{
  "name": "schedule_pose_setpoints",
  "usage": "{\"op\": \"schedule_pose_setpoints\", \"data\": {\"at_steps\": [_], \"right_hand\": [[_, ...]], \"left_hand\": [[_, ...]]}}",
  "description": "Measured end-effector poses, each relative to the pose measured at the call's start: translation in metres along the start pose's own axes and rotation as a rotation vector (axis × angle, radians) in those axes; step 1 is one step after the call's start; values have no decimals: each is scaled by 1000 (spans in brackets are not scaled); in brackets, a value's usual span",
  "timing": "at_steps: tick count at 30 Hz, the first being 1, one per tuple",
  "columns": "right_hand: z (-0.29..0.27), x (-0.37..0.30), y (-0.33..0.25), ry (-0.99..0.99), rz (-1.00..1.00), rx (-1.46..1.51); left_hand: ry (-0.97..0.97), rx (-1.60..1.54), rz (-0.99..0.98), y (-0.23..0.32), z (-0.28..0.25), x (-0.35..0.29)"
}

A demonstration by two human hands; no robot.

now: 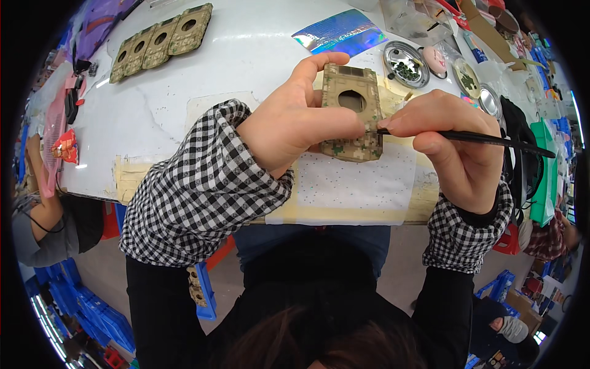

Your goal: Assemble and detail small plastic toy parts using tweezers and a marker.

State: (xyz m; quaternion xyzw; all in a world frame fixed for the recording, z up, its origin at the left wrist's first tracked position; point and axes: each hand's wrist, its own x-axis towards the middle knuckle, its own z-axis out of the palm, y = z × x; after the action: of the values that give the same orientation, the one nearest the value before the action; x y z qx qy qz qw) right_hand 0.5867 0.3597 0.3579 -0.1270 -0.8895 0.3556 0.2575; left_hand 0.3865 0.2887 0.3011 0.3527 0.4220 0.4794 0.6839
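My left hand (289, 120) is closed on a camouflage-patterned toy tank hull (351, 132), with the thumb lying across its middle. The hull has a round hole in its top and is held tilted above a white sheet (350, 190) dotted with tiny specks. Between the thumb and fingers of my right hand (461, 144) is a thin black pen-like tool (491, 140). Its tip meets the hull's right edge, close to my left thumb. What sits at the tip is too small to make out. Checked sleeve covers reach up to both wrists.
Several similar hulls (163, 40) stand in a row at the far left. Toward the back right are a shiny holographic sheet (340, 34), a round metal dish (424, 75) of small dark green pieces and a pink oval object (434, 60). A red packet (66, 146) lies at the left edge.
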Motion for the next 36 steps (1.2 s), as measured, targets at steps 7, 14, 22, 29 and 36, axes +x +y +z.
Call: {"op": "schedule_pose_setpoints", "data": {"at_steps": [7,14,22,29,36], "right_hand": [[-4,1,3,-34,-104,-43],[-7,3,10,-87,-259,-66],[-11,4,5,-179,-279,-145],[-12,4,6,-210,-297,-151],[-6,4,4,-181,-287,-185]], "left_hand": [[-14,-96,-9,0,0,0],[-1,-144,-6,0,0,0],[-22,-116,-46,2,-1,0],[-17,-105,-29,1,1,-1],[-11,-93,-28,-1,-1,-2]]}}
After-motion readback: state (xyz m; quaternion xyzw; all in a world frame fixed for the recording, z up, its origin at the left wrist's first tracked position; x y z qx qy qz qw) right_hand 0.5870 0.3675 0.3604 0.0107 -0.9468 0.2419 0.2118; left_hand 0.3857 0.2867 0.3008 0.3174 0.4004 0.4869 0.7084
